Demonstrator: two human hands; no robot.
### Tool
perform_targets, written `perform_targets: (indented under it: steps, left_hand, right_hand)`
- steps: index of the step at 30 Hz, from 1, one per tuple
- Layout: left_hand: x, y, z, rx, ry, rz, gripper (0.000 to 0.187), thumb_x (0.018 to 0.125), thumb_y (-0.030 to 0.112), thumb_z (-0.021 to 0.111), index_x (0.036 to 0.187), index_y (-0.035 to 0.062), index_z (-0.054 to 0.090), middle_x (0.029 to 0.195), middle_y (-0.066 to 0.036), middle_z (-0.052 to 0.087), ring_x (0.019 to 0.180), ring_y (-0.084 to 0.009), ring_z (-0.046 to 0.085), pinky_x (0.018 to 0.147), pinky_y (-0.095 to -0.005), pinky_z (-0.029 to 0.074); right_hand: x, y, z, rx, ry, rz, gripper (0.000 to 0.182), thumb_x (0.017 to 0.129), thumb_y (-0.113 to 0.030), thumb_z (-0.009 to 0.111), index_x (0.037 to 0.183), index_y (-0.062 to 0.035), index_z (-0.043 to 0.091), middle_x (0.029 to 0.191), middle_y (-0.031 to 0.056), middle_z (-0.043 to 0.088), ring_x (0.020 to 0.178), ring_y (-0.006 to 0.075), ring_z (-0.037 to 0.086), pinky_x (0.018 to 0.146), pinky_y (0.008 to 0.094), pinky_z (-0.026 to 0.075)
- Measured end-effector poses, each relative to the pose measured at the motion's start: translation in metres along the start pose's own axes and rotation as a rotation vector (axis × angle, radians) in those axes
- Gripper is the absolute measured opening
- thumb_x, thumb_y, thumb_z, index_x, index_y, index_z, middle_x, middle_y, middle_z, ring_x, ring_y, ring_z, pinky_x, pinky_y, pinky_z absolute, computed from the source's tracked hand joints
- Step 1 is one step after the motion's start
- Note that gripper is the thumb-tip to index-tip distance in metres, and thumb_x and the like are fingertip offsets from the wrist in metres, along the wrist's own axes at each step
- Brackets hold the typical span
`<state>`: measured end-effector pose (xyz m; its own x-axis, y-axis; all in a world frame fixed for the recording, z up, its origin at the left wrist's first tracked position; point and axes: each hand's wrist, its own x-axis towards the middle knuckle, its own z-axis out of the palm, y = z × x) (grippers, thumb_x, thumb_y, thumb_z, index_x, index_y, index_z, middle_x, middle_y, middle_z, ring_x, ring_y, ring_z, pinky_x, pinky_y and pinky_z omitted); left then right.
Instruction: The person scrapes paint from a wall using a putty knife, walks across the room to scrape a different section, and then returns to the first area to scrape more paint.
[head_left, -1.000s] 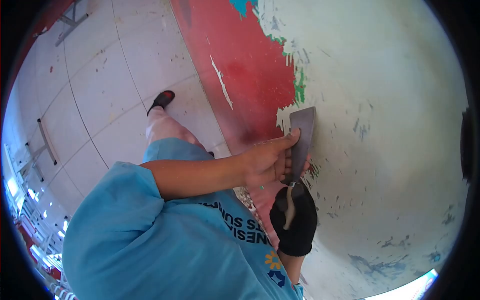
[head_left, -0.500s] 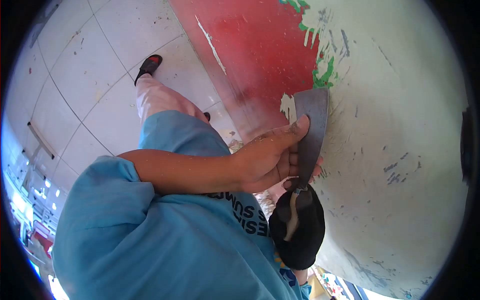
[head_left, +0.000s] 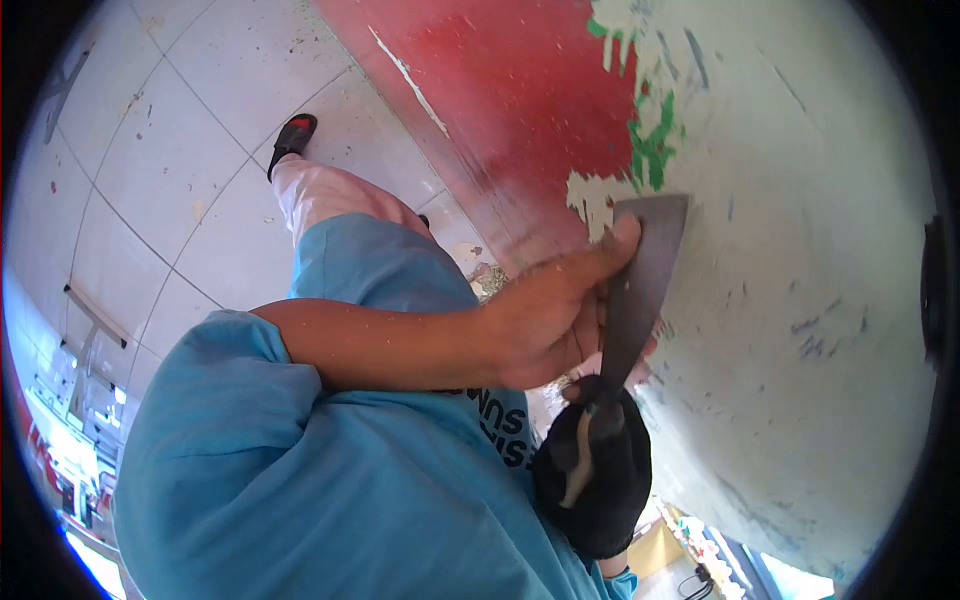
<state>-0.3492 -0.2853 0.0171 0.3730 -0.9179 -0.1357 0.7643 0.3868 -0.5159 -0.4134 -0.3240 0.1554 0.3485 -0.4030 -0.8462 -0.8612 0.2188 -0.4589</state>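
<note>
A metal scraper point(head_left: 645, 275) lies with its wide blade flat against a wall point(head_left: 800, 250) of pale, scraped paint. My left hand point(head_left: 555, 315), bare, presses its fingers along the blade near the edge. My right hand point(head_left: 592, 470), in a black glove, is closed around the scraper's wooden handle below. Just above and left of the blade, a patch of green paint point(head_left: 652, 150) and flaking cream paint point(head_left: 590, 195) border the red area point(head_left: 520, 110) of the wall.
My blue shirt point(head_left: 300, 470) fills the lower left. A leg in light trousers point(head_left: 330, 200) and a black sandal point(head_left: 292, 135) stand on a white tiled floor point(head_left: 170, 150). Paint chips point(head_left: 487, 280) lie at the wall's foot.
The scraper and both hands have shifted right and slightly down along the wall. The view has tilted, showing more of the red and green paint above.
</note>
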Motion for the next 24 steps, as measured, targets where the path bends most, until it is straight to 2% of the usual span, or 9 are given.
perform_targets:
  steps: [5,7,8,9,11,12,15,16,24]
  left_hand:
    - [-0.011,-0.004,0.005,0.089,-0.09,-0.115,0.051,0.085,0.054,0.04,0.086,0.0046,0.053,0.07,-0.006,0.059,0.063,-0.0151,0.059,0.05,-0.0287,0.046]
    - [-0.011,-0.005,0.01,0.1,-0.06,-0.092,0.051,0.085,0.054,0.04,0.085,0.0053,0.053,0.069,-0.006,0.058,0.062,-0.015,0.059,0.049,-0.0279,0.046]
    - [-0.01,-0.007,0.011,0.094,-0.011,-0.08,0.05,0.085,0.055,0.039,0.084,0.0061,0.052,0.068,-0.005,0.058,0.061,-0.0149,0.059,0.048,-0.0272,0.045]
    - [-0.008,-0.008,0.01,0.086,-0.013,-0.081,0.05,0.085,0.055,0.039,0.084,0.0061,0.052,0.068,-0.005,0.058,0.061,-0.0149,0.059,0.048,-0.0272,0.045]
    - [-0.004,-0.009,0.004,0.124,0.079,0.033,0.05,0.085,0.056,0.04,0.084,0.0077,0.051,0.069,-0.005,0.057,0.06,-0.0148,0.058,0.044,-0.0267,0.041]
    - [-0.006,-0.014,0.0,0.124,0.089,0.024,0.05,0.085,0.056,0.04,0.084,0.0077,0.051,0.069,-0.005,0.057,0.06,-0.0148,0.058,0.044,-0.0267,0.041]
    - [-0.006,-0.018,-0.009,0.207,0.04,-0.072,0.051,0.084,0.058,0.039,0.084,0.009,0.05,0.068,-0.003,0.056,0.059,-0.0131,0.056,0.041,-0.0255,0.035]
    - [-0.005,-0.021,-0.012,0.199,0.065,-0.079,0.051,0.084,0.059,0.038,0.083,0.0091,0.051,0.066,-0.003,0.056,0.057,-0.0125,0.054,0.04,-0.0254,0.033]
    - [-0.005,-0.022,-0.014,0.173,0.083,-0.042,0.047,0.086,0.055,0.038,0.075,0.0111,0.052,0.064,-0.003,0.056,0.056,-0.0115,0.055,0.036,-0.0229,0.032]
  right_hand:
    - [0.001,0.019,-0.007,-0.661,0.044,-0.541,0.033,0.09,-0.027,0.043,0.105,0.0022,0.049,0.066,0.0038,0.048,0.055,0.009,0.047,0.046,0.0218,0.034]
    - [-0.003,0.021,-0.013,-0.48,0.154,-0.336,0.027,0.087,-0.018,0.05,0.104,0.0029,0.05,0.07,0.0062,0.05,0.062,0.0122,0.05,0.049,0.023,0.038]
    - [-0.002,0.013,-0.012,0.34,-0.011,-0.087,0.024,0.085,-0.014,0.052,0.101,0.004,0.051,0.073,0.0067,0.052,0.063,0.0138,0.051,0.053,0.0242,0.04]
    - [0.004,0.015,-0.011,0.335,-0.006,-0.084,0.024,0.085,-0.014,0.052,0.101,0.004,0.051,0.073,0.0067,0.052,0.063,0.0138,0.051,0.053,0.0242,0.04]
    - [0.017,0.028,-0.013,-1.183,0.19,-1.011,0.022,0.084,-0.011,0.052,0.1,0.0029,0.052,0.074,0.0076,0.053,0.064,0.0152,0.053,0.055,0.0248,0.042]
    - [0.016,0.031,-0.013,-1.271,0.265,-1.048,0.02,0.083,-0.008,0.05,0.101,0.0011,0.052,0.073,0.0085,0.054,0.067,0.0173,0.055,0.057,0.0262,0.043]
    - [-0.003,0.036,-0.003,-0.889,0.288,-0.534,0.023,0.079,0.0,0.051,0.102,0.0011,0.052,0.071,0.0091,0.052,0.065,0.0182,0.055,0.058,0.0262,0.044]
    - [0.008,0.042,-0.016,-1.127,0.25,-0.848,0.019,0.082,-0.003,0.05,0.1,0.0031,0.052,0.067,0.0061,0.05,0.059,0.0137,0.051,0.054,0.0236,0.041]
    - [0.013,0.041,-0.017,-0.863,0.165,-0.623,0.018,0.083,-0.003,0.05,0.099,0.0046,0.052,0.063,0.0042,0.049,0.056,0.0112,0.048,0.05,0.0219,0.039]
